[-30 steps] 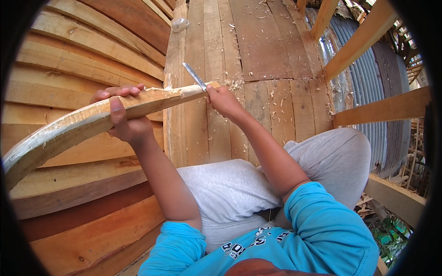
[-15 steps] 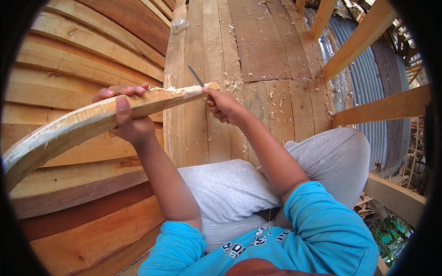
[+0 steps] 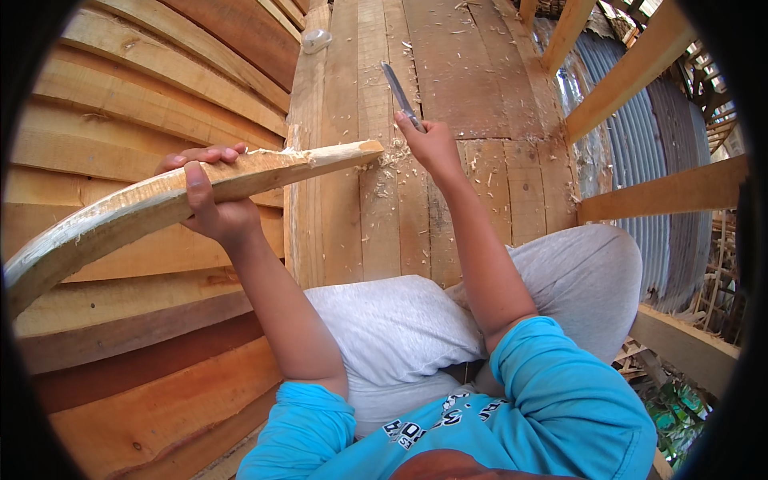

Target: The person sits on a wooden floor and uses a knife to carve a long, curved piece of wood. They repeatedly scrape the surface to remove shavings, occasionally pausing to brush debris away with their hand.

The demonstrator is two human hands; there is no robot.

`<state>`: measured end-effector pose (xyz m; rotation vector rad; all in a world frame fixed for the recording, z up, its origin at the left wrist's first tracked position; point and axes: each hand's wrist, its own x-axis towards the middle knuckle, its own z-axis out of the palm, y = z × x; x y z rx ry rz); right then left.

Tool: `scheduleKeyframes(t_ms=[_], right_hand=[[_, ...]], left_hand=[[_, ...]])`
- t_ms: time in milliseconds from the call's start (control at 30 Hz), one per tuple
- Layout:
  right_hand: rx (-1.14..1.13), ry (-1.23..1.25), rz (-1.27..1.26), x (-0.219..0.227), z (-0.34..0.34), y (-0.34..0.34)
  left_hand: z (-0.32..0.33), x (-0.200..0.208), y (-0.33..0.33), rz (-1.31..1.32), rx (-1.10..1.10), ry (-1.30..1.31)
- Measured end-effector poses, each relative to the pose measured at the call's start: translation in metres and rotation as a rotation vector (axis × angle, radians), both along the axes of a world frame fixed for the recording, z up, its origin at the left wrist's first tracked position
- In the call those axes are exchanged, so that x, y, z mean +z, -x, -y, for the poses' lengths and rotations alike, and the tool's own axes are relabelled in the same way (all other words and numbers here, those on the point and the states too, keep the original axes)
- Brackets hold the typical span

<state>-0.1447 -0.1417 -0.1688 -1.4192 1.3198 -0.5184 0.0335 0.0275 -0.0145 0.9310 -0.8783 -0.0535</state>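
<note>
Now the left hand [image 3: 226, 218] is gripping the curved wood [image 3: 144, 210] across the left edge of the plank floor [image 3: 340, 232]; the right hand [image 3: 434, 148] is holding a knife [image 3: 398, 88] apart. A slack left grip could be inviting blade slip.

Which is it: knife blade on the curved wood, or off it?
Off: the knife, in the right hand, is apart from the curved wood, with floorboards showing between them.
</note>
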Motion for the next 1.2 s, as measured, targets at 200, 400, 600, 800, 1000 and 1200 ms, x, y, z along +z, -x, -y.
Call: scheduleKeyframes(t_ms=[200, 400, 600, 800, 1000, 1200], right_hand=[[-0.069, 0.109, -0.163, 0.005, 0.01, 0.011], [0.099, 0.329, -0.25, -0.052, -0.005, 0.014], [0.242, 0.348, -0.237, -0.072, -0.028, 0.018], [0.179, 0.282, -0.438, -0.042, -0.044, 0.025], [0.497, 0.267, -0.346, -0.036, -0.041, 0.032], [0.649, 0.288, -0.266, -0.055, -0.06, -0.003]], left_hand=[[0.001, 0.01, 0.005, -0.019, 0.134, 0.009], [0.001, 0.026, 0.016, 0.053, 0.273, 0.013], [-0.014, 0.041, 0.008, 0.014, 0.343, 0.019], [-0.026, 0.051, 0.01, 0.01, 0.355, 0.017], [-0.027, 0.051, 0.012, 0.017, 0.334, 0.027], [-0.028, 0.049, 0.01, 0.013, 0.324, 0.048]])
